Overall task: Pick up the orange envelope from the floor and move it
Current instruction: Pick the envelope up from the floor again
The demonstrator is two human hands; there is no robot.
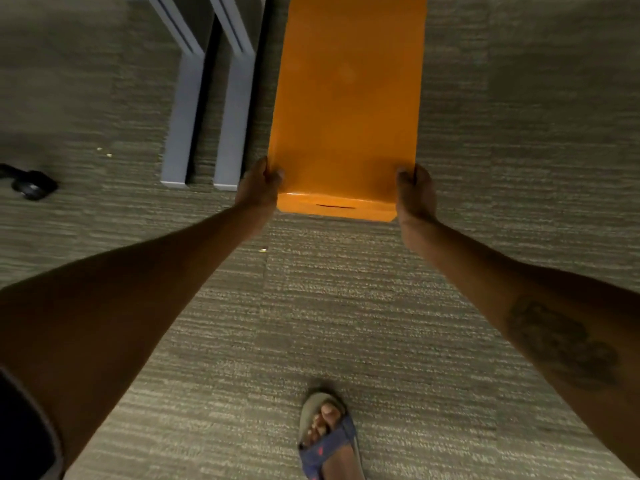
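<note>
Both hands are clamped on the orange envelope [346,109]: left hand [258,190] and right hand [414,194] at its near corners, sheet stretching away from them over the carpet. Best to carry it level with even tension, clear of the grey legs [207,98] beyond the left hand.

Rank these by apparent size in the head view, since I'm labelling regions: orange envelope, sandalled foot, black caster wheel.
1. orange envelope, by far the largest.
2. sandalled foot, partly cut off by the frame edge and nearer the camera.
3. black caster wheel, smallest.
</note>
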